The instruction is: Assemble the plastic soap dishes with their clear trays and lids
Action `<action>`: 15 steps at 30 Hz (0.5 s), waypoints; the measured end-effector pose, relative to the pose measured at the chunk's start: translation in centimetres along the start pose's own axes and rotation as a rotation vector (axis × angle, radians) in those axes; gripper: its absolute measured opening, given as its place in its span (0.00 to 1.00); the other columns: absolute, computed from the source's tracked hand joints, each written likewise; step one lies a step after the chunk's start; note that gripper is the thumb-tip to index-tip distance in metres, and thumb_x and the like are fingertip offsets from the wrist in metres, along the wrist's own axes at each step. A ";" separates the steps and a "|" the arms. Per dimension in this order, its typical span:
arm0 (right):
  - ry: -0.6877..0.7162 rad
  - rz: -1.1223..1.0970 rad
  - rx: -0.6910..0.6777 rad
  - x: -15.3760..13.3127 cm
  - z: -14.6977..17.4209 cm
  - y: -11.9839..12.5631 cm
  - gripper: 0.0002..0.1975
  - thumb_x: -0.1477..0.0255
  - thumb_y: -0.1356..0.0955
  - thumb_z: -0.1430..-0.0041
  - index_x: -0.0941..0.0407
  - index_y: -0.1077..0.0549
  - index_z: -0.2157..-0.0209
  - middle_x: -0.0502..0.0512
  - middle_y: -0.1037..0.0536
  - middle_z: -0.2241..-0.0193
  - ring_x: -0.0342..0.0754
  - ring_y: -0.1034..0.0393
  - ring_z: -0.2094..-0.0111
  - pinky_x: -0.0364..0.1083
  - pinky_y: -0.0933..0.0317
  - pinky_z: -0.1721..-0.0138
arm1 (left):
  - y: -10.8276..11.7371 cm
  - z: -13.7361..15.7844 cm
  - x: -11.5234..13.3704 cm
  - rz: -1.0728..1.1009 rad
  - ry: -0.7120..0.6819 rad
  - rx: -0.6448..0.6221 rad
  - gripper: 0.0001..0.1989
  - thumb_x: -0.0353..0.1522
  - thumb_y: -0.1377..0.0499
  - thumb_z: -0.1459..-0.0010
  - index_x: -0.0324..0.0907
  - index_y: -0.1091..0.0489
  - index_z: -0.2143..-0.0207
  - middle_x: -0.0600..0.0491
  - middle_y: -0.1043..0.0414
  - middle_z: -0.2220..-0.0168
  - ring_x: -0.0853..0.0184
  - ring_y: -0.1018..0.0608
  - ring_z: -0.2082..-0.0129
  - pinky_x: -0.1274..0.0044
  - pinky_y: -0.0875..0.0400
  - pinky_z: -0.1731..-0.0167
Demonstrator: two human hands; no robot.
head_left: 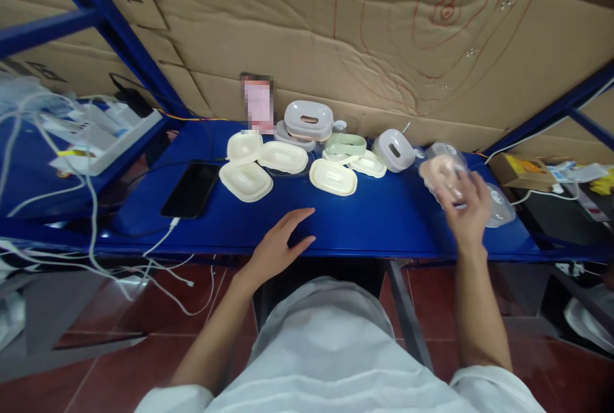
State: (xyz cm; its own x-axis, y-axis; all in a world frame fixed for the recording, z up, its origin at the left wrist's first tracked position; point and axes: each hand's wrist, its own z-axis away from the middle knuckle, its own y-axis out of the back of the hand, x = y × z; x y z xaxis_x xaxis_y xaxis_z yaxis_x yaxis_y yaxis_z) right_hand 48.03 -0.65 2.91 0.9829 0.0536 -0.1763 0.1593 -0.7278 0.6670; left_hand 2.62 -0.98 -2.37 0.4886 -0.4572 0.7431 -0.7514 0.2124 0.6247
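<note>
My left hand [283, 243] rests at the front of the blue table, holding nothing, thumb and fingers apart. Nearest to it is a cream oval plastic dish [333, 177] lying on the tabletop. At the right, my blurred right hand [467, 205] has its fingers on a pale peach plastic piece [444, 176] with a moulded shape. Beside that hand lie a clear plastic piece [499, 207] and another clear piece [446, 149] behind. A grey lidded box [394, 149] with an oval slot sits left of the peach piece.
Several cream dishes [245, 181] lie left of centre, with a second grey slotted box [308, 119] and a green ring-like piece [346, 144] behind. A black phone [190, 189] is plugged into a white cable. Cardboard [307, 36] backs the table [384, 221]; loose cables hang left.
</note>
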 end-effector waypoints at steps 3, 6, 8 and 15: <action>-0.210 0.212 0.014 6.5 -3.0 -1.3 0.40 0.46 0.27 0.38 0.67 0.22 0.41 0.84 0.27 0.42 0.69 0.31 0.39 0.62 0.37 0.42 | 0.0 -0.1 0.2 -0.002 0.008 0.005 0.25 0.42 0.43 0.26 0.51 0.37 0.30 0.48 0.31 0.33 0.59 0.27 0.33 0.63 0.31 0.32; -0.297 0.299 -0.061 10.0 -6.5 -3.0 0.37 0.54 0.25 0.37 0.69 0.26 0.38 0.85 0.30 0.40 0.67 0.35 0.35 0.59 0.41 0.42 | 0.1 -0.2 0.3 -0.007 0.021 0.000 0.24 0.42 0.42 0.27 0.51 0.35 0.32 0.49 0.29 0.35 0.60 0.25 0.34 0.63 0.30 0.32; -0.306 0.311 -0.114 11.0 -8.7 -4.1 0.36 0.58 0.26 0.34 0.68 0.30 0.34 0.84 0.32 0.37 0.64 0.38 0.33 0.56 0.45 0.41 | 0.1 -0.3 0.3 -0.011 0.030 0.002 0.23 0.42 0.42 0.27 0.51 0.34 0.32 0.49 0.29 0.35 0.60 0.25 0.35 0.63 0.30 0.32; -0.358 0.336 -0.369 10.9 -12.4 -7.0 0.36 0.58 0.30 0.30 0.71 0.34 0.34 0.85 0.32 0.41 0.62 0.40 0.35 0.55 0.49 0.45 | -0.2 -0.2 0.1 -0.006 0.050 -0.001 0.22 0.41 0.42 0.26 0.51 0.33 0.33 0.48 0.30 0.35 0.60 0.25 0.35 0.62 0.30 0.32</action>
State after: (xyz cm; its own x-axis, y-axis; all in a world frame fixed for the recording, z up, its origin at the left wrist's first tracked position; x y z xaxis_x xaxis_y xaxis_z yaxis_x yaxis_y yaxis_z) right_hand 58.79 13.54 5.29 0.9030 -0.4171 -0.1027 -0.0691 -0.3771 0.9236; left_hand 2.88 -0.92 -2.32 0.5148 -0.4145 0.7505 -0.7478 0.2110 0.6295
